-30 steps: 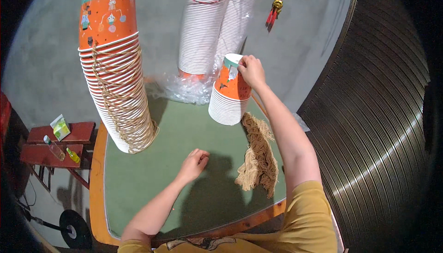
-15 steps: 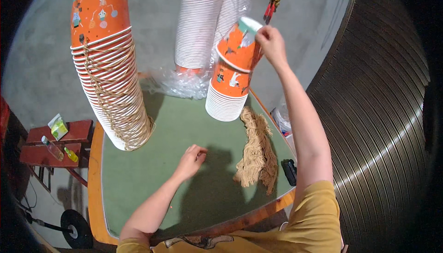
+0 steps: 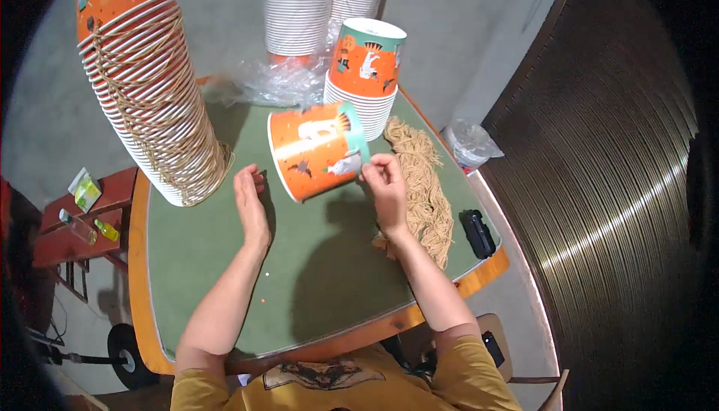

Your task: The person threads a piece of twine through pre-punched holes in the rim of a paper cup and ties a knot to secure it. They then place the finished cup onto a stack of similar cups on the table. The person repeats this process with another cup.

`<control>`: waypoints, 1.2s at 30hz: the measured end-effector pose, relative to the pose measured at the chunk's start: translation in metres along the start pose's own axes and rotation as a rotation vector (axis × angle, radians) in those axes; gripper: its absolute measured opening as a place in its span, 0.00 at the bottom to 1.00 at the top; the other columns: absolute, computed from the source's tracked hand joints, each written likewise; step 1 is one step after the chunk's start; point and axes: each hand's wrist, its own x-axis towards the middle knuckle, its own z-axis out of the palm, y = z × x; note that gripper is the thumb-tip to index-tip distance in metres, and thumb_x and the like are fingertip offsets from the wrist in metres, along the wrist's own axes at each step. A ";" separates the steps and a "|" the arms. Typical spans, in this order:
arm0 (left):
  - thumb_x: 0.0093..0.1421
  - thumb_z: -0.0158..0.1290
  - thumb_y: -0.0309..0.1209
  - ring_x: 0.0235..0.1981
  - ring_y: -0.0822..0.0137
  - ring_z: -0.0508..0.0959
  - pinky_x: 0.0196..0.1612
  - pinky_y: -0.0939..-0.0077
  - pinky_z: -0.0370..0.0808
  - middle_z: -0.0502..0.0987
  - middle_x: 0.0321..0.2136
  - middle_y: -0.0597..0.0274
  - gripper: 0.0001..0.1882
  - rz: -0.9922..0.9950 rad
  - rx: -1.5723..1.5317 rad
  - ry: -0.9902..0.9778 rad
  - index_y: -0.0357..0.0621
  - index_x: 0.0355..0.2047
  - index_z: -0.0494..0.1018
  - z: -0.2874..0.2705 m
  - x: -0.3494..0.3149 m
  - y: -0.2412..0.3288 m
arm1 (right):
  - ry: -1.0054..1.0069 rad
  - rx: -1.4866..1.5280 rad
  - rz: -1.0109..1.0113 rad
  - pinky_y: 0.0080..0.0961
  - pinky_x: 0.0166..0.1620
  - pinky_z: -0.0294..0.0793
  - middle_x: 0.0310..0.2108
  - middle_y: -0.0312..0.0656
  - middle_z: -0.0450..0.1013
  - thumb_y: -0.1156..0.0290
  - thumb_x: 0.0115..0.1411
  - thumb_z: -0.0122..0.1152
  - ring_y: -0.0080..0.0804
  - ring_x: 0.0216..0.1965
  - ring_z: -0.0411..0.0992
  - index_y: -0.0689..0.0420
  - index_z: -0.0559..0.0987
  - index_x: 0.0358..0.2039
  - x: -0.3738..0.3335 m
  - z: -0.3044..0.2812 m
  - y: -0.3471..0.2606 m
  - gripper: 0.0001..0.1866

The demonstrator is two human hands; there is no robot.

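An orange paper bucket (image 3: 313,145) with a green band and printed figures is tilted on its side above the table. My right hand (image 3: 388,190) pinches it at the green base end. Just left of the bucket's white rim, my left hand (image 3: 252,205) is raised with its fingers stretched out, apart from it and holding nothing. Behind stands a short upside-down stack of the same buckets (image 3: 365,74). At the left rises a tall stack of nested buckets (image 3: 142,89) with tan cords looped down its side. Beside my right hand lies a bundle of tan cords (image 3: 421,186).
The table (image 3: 217,291) has a green top and wooden edge. Tall white bucket stacks (image 3: 299,6) stand behind it, with crumpled clear plastic (image 3: 277,85). A black device (image 3: 477,233) sits near the right edge. Bottles rest on a red bench (image 3: 56,242) at the left.
My right hand has brought the bucket from above the short stack down and toward the middle of the table. My left hand has moved up and leftward, its fingers straightened. The view has shifted.
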 end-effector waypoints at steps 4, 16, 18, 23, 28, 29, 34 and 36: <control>0.72 0.38 0.47 0.45 0.69 0.69 0.54 0.73 0.64 0.70 0.42 0.62 0.23 0.018 0.008 -0.133 0.40 0.50 0.69 0.003 -0.004 0.007 | -0.079 -0.143 0.092 0.17 0.40 0.68 0.32 0.30 0.68 0.74 0.63 0.57 0.17 0.34 0.67 0.57 0.70 0.39 0.000 -0.011 0.043 0.06; 0.68 0.48 0.35 0.41 0.75 0.69 0.49 0.77 0.66 0.73 0.37 0.67 0.11 0.016 0.205 -0.302 0.39 0.41 0.71 0.016 -0.013 0.023 | -0.270 -0.477 0.074 0.28 0.39 0.74 0.35 0.43 0.69 0.72 0.60 0.60 0.33 0.37 0.72 0.61 0.70 0.38 -0.006 -0.008 0.042 0.10; 0.69 0.47 0.35 0.40 0.76 0.69 0.48 0.78 0.67 0.73 0.35 0.68 0.11 0.032 0.181 -0.295 0.39 0.41 0.70 0.015 -0.012 0.020 | -0.277 -0.502 0.125 0.29 0.39 0.73 0.35 0.44 0.69 0.71 0.59 0.60 0.34 0.38 0.72 0.61 0.70 0.38 -0.007 -0.003 0.030 0.11; 0.70 0.46 0.35 0.39 0.76 0.69 0.47 0.79 0.67 0.72 0.35 0.68 0.11 0.077 0.167 -0.308 0.39 0.43 0.69 0.013 -0.016 0.023 | -0.318 -0.611 0.030 0.32 0.40 0.73 0.35 0.46 0.69 0.69 0.58 0.62 0.38 0.37 0.72 0.62 0.70 0.38 -0.008 -0.008 0.042 0.13; 0.70 0.45 0.34 0.38 0.76 0.68 0.46 0.80 0.66 0.71 0.35 0.69 0.10 0.096 0.034 -0.289 0.39 0.42 0.69 0.011 -0.015 0.016 | -0.360 -0.714 -0.014 0.34 0.41 0.73 0.35 0.47 0.69 0.65 0.57 0.64 0.40 0.38 0.72 0.63 0.70 0.37 -0.009 -0.008 0.043 0.16; 0.70 0.45 0.34 0.38 0.76 0.68 0.46 0.80 0.66 0.71 0.35 0.69 0.10 0.076 0.004 -0.297 0.39 0.41 0.69 0.010 -0.015 0.017 | -0.316 -0.678 -0.025 0.33 0.41 0.73 0.35 0.47 0.69 0.65 0.57 0.63 0.41 0.38 0.72 0.62 0.71 0.37 -0.010 -0.005 0.038 0.16; 0.70 0.44 0.35 0.40 0.77 0.67 0.48 0.79 0.65 0.70 0.36 0.69 0.11 0.118 0.142 -0.380 0.40 0.42 0.69 0.008 -0.017 0.022 | -0.219 -0.551 0.008 0.33 0.41 0.74 0.36 0.47 0.69 0.65 0.60 0.62 0.43 0.40 0.71 0.60 0.71 0.36 -0.011 -0.004 0.018 0.13; 0.71 0.44 0.35 0.43 0.77 0.68 0.50 0.79 0.65 0.72 0.41 0.69 0.11 0.130 0.179 -0.408 0.41 0.45 0.69 0.003 -0.014 0.015 | -0.259 -0.617 -0.040 0.34 0.43 0.74 0.36 0.47 0.69 0.67 0.60 0.61 0.44 0.41 0.71 0.60 0.72 0.36 -0.010 -0.007 0.020 0.11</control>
